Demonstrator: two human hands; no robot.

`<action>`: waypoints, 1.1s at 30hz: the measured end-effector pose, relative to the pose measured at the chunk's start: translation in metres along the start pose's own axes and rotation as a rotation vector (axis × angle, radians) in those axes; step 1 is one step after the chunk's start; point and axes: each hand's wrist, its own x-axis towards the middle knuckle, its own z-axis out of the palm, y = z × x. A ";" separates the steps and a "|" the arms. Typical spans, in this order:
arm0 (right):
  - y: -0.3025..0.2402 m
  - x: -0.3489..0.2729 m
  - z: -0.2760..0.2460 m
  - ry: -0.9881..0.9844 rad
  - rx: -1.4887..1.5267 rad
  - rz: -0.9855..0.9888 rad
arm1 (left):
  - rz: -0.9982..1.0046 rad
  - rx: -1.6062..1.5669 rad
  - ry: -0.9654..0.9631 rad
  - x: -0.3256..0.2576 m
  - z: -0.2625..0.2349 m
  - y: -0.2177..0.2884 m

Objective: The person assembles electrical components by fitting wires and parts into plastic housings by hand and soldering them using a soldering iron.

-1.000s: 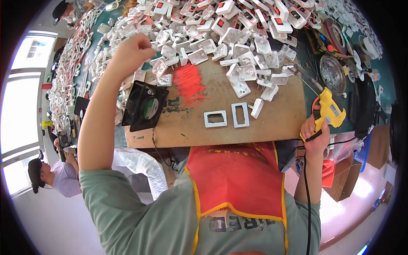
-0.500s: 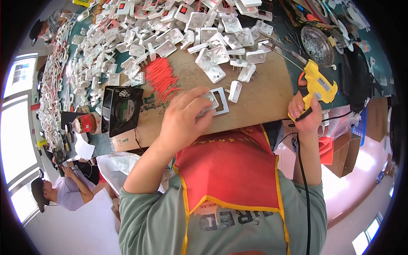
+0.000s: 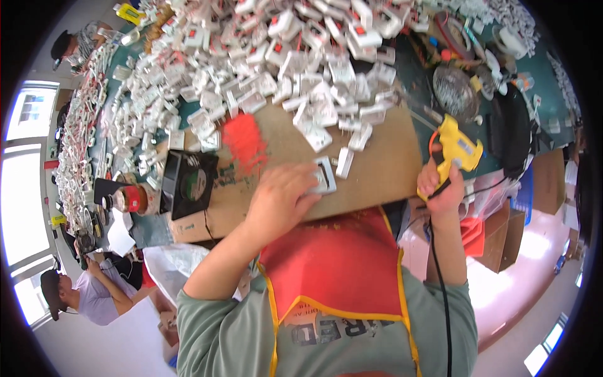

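Note:
My left hand [image 3: 281, 200] is closed at the near edge of the brown board, its fingers round a white plastic housing that they mostly cover. Under and beside the fingertips lies a flat pale rectangular frame [image 3: 330, 176] with a dark opening. A small white plug housing [image 3: 344, 162] sits just to its right. In my right hand [image 3: 441, 188] is a yellow soldering gun [image 3: 458, 147], gripped by its handle, its thin metal tip pointing up and left above the board. A black cable [image 3: 443, 295] hangs from it. Motion blurs the picture.
White plastic housings [image 3: 314, 107] are heaped at the back, beside a bundle of short red wires [image 3: 244, 141]. A black fan [image 3: 191, 184] and a lidded jar [image 3: 132, 198] stand left. A metal dish [image 3: 453, 93] lies right. Another person [image 3: 103, 292] sits at far left.
The view has shifted a little, and the whole table appears displaced and blurred. My left hand stays by the frame, now covering more of the housing. My right hand still holds the soldering gun.

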 end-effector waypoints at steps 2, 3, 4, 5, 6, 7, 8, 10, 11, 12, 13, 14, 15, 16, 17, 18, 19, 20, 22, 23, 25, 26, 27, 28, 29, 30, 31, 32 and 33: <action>0.000 0.004 0.002 -0.063 0.061 -0.020 | -0.009 0.018 -0.003 -0.001 -0.009 0.004; -0.002 0.004 0.007 -0.053 0.096 -0.016 | -0.039 -0.016 -0.027 -0.001 -0.017 0.009; -0.003 0.007 0.011 -0.045 0.131 -0.009 | -0.069 -0.049 -0.050 0.003 -0.029 0.013; -0.005 0.007 0.013 -0.060 0.167 0.000 | -0.022 -0.019 -0.023 0.008 -0.045 0.016; -0.006 0.007 0.015 -0.076 0.162 -0.007 | -0.016 -0.012 -0.008 0.014 -0.061 0.016; -0.007 0.008 0.017 -0.076 0.198 -0.008 | 0.031 0.064 -0.005 0.022 -0.077 0.011; -0.007 0.009 0.018 -0.074 0.234 -0.009 | 0.079 0.139 -0.004 0.034 -0.093 0.008; -0.007 0.011 0.010 -0.095 0.245 -0.001 | -0.091 0.052 0.092 0.067 -0.121 0.002; -0.005 0.013 0.006 -0.086 0.275 0.021 | -0.241 0.004 0.071 0.086 -0.133 -0.005; -0.005 0.015 0.005 -0.078 0.309 0.046 | -0.395 -0.042 0.052 0.105 -0.144 -0.012; -0.004 0.018 0.006 -0.069 0.315 0.050 | -0.448 -0.185 0.102 0.121 -0.150 -0.029; -0.004 0.020 0.008 -0.080 0.321 0.054 | -0.497 -0.331 0.152 0.135 -0.154 -0.048; -0.005 0.021 0.008 -0.058 0.332 0.053 | -0.567 -0.520 0.207 0.151 -0.154 -0.057; -0.004 0.022 0.007 -0.033 0.341 0.054 | -0.635 -0.713 0.261 0.167 -0.150 -0.063; -0.004 0.023 0.007 -0.031 0.355 0.054 | -0.634 -0.706 0.269 0.180 -0.146 -0.071; -0.004 0.024 0.007 -0.034 0.353 0.051 | -0.693 -0.855 0.267 0.193 -0.139 -0.076; -0.004 0.024 0.008 -0.038 0.353 0.052 | -0.750 -1.005 0.264 0.201 -0.132 -0.081; -0.004 0.025 0.007 -0.038 0.351 0.049 | -0.745 -1.008 0.261 0.211 -0.124 -0.076; -0.004 0.024 0.010 -0.047 0.319 0.045 | -0.767 -1.127 0.274 0.228 -0.108 -0.064; -0.004 0.023 0.011 -0.055 0.291 0.045 | -0.770 -1.175 0.256 0.235 -0.103 -0.063; -0.004 0.022 0.007 -0.045 0.290 0.046 | -0.767 -1.231 0.276 0.244 -0.099 -0.063; -0.003 0.022 0.007 -0.035 0.296 0.049 | -0.768 -1.282 0.296 0.247 -0.099 -0.063; -0.003 0.022 0.007 -0.034 0.297 0.047 | -0.751 -1.326 0.319 0.248 -0.098 -0.063; -0.003 0.022 0.007 -0.039 0.299 0.051 | -0.751 -1.325 0.317 0.248 -0.098 -0.064; -0.002 0.023 0.007 -0.044 0.302 0.055 | -0.704 -1.328 0.356 0.249 -0.097 -0.067; -0.001 0.023 0.007 -0.044 0.304 0.054 | -0.657 -1.330 0.395 0.249 -0.097 -0.070; -0.002 0.022 0.008 -0.041 0.302 0.055 | -0.660 -1.344 0.422 0.250 -0.098 -0.073; -0.002 0.022 0.008 -0.039 0.300 0.055 | -0.659 -1.341 0.420 0.250 -0.098 -0.070; -0.002 0.022 0.007 -0.040 0.304 0.053 | -0.608 -1.204 0.461 0.248 -0.097 -0.067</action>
